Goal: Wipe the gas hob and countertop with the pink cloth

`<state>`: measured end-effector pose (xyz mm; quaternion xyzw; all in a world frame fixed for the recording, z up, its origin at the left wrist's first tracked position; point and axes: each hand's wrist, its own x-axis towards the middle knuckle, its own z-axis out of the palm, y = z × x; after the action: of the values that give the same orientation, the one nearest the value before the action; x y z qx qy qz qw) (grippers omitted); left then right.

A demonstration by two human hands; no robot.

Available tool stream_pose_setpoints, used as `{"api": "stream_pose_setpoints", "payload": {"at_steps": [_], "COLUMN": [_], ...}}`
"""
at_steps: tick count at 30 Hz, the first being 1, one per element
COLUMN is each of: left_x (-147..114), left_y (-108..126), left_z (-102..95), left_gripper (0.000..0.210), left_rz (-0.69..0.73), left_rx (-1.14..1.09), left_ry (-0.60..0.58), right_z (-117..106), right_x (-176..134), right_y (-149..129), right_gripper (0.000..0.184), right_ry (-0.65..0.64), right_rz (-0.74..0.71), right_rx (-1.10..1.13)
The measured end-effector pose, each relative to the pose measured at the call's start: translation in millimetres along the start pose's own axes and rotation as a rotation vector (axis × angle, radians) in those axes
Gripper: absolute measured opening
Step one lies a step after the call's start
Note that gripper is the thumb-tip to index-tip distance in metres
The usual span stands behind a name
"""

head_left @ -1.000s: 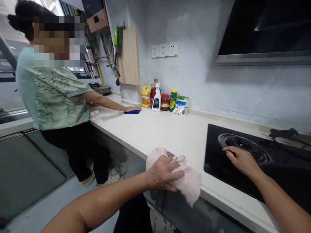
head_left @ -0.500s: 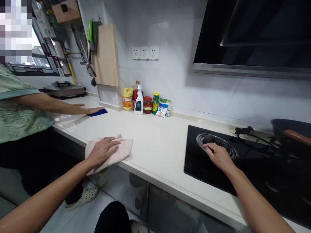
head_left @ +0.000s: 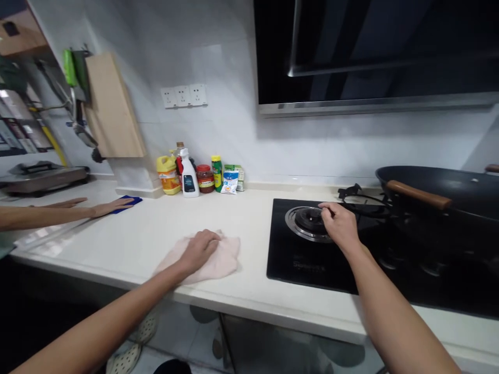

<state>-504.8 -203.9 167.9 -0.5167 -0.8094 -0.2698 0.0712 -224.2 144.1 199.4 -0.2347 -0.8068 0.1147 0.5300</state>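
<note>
My left hand (head_left: 200, 250) presses a pale pink cloth (head_left: 228, 259) onto the white countertop (head_left: 249, 291), its fingers bent over the fabric. Part of the cloth lies hidden under the hand and forearm. Over the black gas hob (head_left: 288, 267), my right hand (head_left: 340, 224) hovers beside the left burner (head_left: 310, 219) with its fingers curled in. Nothing shows between those fingers. Behind that hand a black pan support (head_left: 353, 192) sits at the hob's back edge.
A wok (head_left: 436, 179) with a wooden handle (head_left: 419, 194) stands at right. Along the wall are a white spray bottle (head_left: 189, 176), a yellow jug (head_left: 168, 176), a red-lidded jar (head_left: 205, 179) and a packet (head_left: 230, 183). At left, another person's hand (head_left: 105, 208) rests on a blue cloth (head_left: 127, 202).
My view has turned to the right. My left hand has slid the pink cloth right and away from the counter's front edge. My right hand has shifted toward the hob's back.
</note>
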Motion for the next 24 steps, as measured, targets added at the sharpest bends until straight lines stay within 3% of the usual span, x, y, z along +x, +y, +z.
{"api": "stream_pose_setpoints", "payload": {"at_steps": [5,8,12,15,17,20,24], "left_x": [26.7,35.7,42.1,36.7,27.2,8.0,-14.6], "left_y": [102.0,134.7,143.9,140.7,137.0,130.1,128.8], "left_z": [55.4,76.5,85.7,75.6,63.4,46.0,40.9], "left_gripper": [0.020,0.018,0.018,0.023,0.033,0.060,0.076], "left_rz": [0.156,0.224,0.331,0.390,0.390,0.266,0.026], "left_rx": [-0.396,-0.407,-0.203,-0.037,0.048,0.119,0.125], "left_ry": [-0.055,-0.051,-0.046,-0.132,-0.129,-0.098,-0.300], "right_z": [6.4,10.8,15.2,16.7,16.8,16.6,17.8], "right_x": [-3.5,-3.7,-3.2,-3.7,-3.9,-3.4,-3.6], "right_y": [3.3,7.3,13.0,14.2,13.3,10.9,9.1], "right_gripper": [0.031,0.030,0.028,0.027,0.027,0.026,0.026], "right_ry": [-0.067,-0.088,-0.119,-0.158,-0.172,-0.170,-0.172], "right_rz": [0.040,0.048,0.058,0.064,0.061,0.045,0.019], "right_rx": [-0.008,-0.004,-0.037,-0.070,-0.077,-0.071,-0.066]}}
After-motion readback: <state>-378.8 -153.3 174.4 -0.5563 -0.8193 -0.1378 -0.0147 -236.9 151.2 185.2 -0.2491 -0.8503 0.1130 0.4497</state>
